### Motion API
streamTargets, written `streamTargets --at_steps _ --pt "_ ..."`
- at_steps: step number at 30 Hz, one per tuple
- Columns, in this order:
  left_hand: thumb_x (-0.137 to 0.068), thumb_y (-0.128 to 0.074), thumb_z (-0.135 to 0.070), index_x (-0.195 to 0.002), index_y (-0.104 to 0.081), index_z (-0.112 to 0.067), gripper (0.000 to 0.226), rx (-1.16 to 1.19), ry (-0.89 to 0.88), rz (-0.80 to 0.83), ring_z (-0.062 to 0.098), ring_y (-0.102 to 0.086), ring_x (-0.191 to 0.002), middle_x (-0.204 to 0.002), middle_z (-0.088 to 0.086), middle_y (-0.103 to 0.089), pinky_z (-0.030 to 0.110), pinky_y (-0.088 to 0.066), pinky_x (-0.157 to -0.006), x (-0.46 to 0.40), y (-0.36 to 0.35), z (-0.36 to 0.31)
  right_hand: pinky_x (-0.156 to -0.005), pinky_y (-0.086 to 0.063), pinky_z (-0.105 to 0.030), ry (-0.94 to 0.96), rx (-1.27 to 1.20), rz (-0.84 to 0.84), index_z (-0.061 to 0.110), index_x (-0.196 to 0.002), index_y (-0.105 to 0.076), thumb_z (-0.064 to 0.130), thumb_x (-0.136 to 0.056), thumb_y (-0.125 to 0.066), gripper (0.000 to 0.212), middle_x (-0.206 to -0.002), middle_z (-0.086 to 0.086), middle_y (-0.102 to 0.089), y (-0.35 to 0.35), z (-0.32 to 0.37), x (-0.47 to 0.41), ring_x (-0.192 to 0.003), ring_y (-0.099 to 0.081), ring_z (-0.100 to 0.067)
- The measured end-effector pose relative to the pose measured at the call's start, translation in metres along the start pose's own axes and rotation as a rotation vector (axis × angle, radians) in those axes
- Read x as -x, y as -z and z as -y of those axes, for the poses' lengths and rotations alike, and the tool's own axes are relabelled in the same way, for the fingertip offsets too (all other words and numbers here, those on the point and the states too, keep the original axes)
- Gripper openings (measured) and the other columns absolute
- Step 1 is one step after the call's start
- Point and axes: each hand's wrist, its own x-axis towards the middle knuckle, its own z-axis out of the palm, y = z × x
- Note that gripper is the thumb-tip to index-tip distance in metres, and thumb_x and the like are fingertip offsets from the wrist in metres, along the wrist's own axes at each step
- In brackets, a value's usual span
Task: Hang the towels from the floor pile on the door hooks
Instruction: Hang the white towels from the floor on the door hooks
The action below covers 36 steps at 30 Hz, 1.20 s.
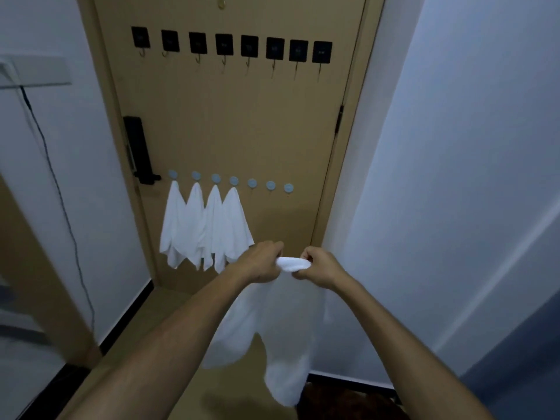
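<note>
A white towel [281, 328] hangs in front of me, its top edge bunched between both hands. My left hand [260, 262] pinches the left end of that edge and my right hand [318, 266] pinches the right end. The hands are below and slightly right of a low row of round pale-blue hooks on the tan door [242, 131]. Several white towels [206, 228] hang from the left hooks of that row. Three hooks on the right are bare, the nearest bare hook [252, 183] just above my left hand. The floor pile is not in view.
A high row of several black square hooks [231, 45] runs across the door, all bare. A black door lock and handle [139, 150] sits at the left edge. White walls close in left and right, with a black cable [60, 192] down the left wall.
</note>
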Motion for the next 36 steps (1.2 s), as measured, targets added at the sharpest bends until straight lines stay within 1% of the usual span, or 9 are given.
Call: streamTargets --at_steps 4,8,15,17,19,22,25,29,36 --pt "-0.079 -0.053 -0.006 -0.082 -0.046 -0.013 0.01 0.064 0.015 -0.08 0.025 -0.049 -0.074 -0.084 0.009 -0.055 0.031 -0.036 -0.059 0.004 0.03 0.046 -0.059 -0.03 -0.027 0.016 -0.144 0.108 0.017 -0.075 -0.049 0.02 -0.081 -0.063 0.016 -0.075 0.003 -0.047 -0.027 0.038 -0.026 -0.067 -0.041 -0.013" --pt "-0.084 -0.052 -0.008 -0.08 -0.044 -0.015 0.011 0.212 0.014 -0.012 0.021 -0.045 -0.072 -0.08 0.006 -0.05 0.029 -0.034 -0.061 0.009 0.05 0.085 -0.064 -0.03 -0.031 0.132 -0.24 0.041 0.012 -0.073 -0.052 0.01 -0.085 -0.056 0.013 -0.075 -0.004 -0.047 -0.052 0.075 -0.053 -0.07 -0.041 -0.017" --pt "-0.093 -0.047 -0.025 -0.068 -0.043 -0.019 0.026 0.413 0.092 0.011 0.017 -0.041 -0.071 -0.076 0.0 -0.046 0.029 -0.031 -0.065 0.003 0.058 0.136 -0.057 -0.035 -0.026 0.231 -0.078 0.092 0.014 -0.08 -0.062 0.013 -0.085 -0.062 0.004 -0.071 0.003 -0.056 -0.079 0.097 -0.09 -0.063 -0.048 -0.011" --pt "-0.096 -0.044 -0.026 -0.068 -0.043 -0.021 0.028 0.396 0.082 -0.023 0.015 -0.042 -0.07 -0.078 0.001 -0.048 0.024 -0.032 -0.062 -0.006 0.056 0.145 -0.057 -0.033 -0.028 0.186 0.081 0.231 0.009 -0.08 -0.061 0.018 -0.086 -0.063 0.011 -0.074 -0.004 -0.054 -0.087 0.089 -0.105 -0.064 -0.047 -0.015" --pt "-0.097 -0.042 -0.023 -0.07 -0.042 -0.02 0.027 0.347 0.081 -0.043 0.017 -0.043 -0.072 -0.08 0.003 -0.049 0.024 -0.032 -0.06 -0.017 0.054 0.154 -0.056 -0.032 -0.026 0.145 0.073 0.287 0.008 -0.077 -0.057 0.019 -0.087 -0.063 0.016 -0.075 -0.006 -0.051 -0.092 0.078 -0.12 -0.063 -0.044 -0.015" --pt "-0.098 -0.041 -0.022 -0.076 -0.046 -0.02 0.022 0.256 0.109 -0.033 0.019 -0.046 -0.076 -0.086 0.004 -0.052 0.025 -0.033 -0.059 -0.035 0.055 0.176 -0.057 -0.037 -0.018 0.128 -0.205 0.18 0.008 -0.078 -0.063 0.013 -0.085 -0.068 0.01 -0.076 -0.004 -0.056 -0.094 0.068 -0.146 -0.063 -0.048 -0.008" --pt "-0.099 -0.042 -0.029 -0.091 -0.054 -0.02 0.017 0.22 0.078 0.106 0.016 -0.047 -0.078 -0.091 0.001 -0.053 0.024 -0.036 -0.064 -0.064 0.057 0.194 -0.051 -0.036 -0.009 0.169 -0.256 0.164 0.012 -0.073 -0.062 0.01 -0.085 -0.067 0.013 -0.069 0.001 -0.056 -0.095 0.066 -0.179 -0.053 -0.049 0.006" --pt "-0.099 -0.043 -0.03 -0.092 -0.056 -0.02 0.018 0.191 0.025 0.185 0.02 -0.049 -0.085 -0.094 0.003 -0.055 0.034 -0.042 -0.078 -0.122 0.058 0.203 -0.05 -0.032 -0.011 0.18 -0.232 0.222 0.009 -0.075 -0.059 0.009 -0.087 -0.064 0.013 -0.064 0.002 -0.049 -0.09 0.053 -0.226 -0.05 -0.043 0.001" --pt "-0.098 -0.046 -0.027 -0.087 -0.054 -0.018 0.016 0.147 0.037 0.199 0.021 -0.049 -0.085 -0.094 0.004 -0.056 0.03 -0.039 -0.074 -0.218 0.047 0.215 -0.062 -0.035 -0.018 0.03 -0.277 0.297 0.016 -0.074 -0.058 0.013 -0.091 -0.056 0.017 -0.075 0.004 -0.052 -0.07 0.012 -0.299 -0.068 -0.045 -0.007"
